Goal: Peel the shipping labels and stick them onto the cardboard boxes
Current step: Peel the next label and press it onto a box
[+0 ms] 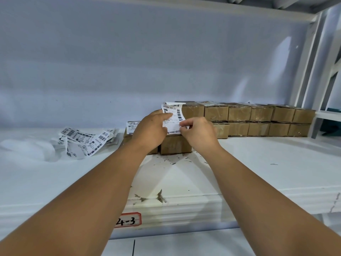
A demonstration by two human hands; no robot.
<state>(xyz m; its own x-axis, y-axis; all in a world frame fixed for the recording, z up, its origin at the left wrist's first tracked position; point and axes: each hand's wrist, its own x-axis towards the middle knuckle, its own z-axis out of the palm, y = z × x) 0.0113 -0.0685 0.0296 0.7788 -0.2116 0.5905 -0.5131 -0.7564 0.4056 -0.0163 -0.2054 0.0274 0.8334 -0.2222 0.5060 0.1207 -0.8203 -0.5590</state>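
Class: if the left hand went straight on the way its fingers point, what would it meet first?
The left hand holds the label, so that comes first; beyond it, probably the stacked boxes, though depth is unclear.

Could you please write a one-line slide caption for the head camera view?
Left hand holds and right hand pinches a shipping label above a cardboard box; loose labels lie at left.

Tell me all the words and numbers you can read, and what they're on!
"050-050-V05-220": top of the raised shipping label.
"4-3": red-bordered tag on the shelf front.
The label pile, the box label and all fine print: too small or blurred to read.
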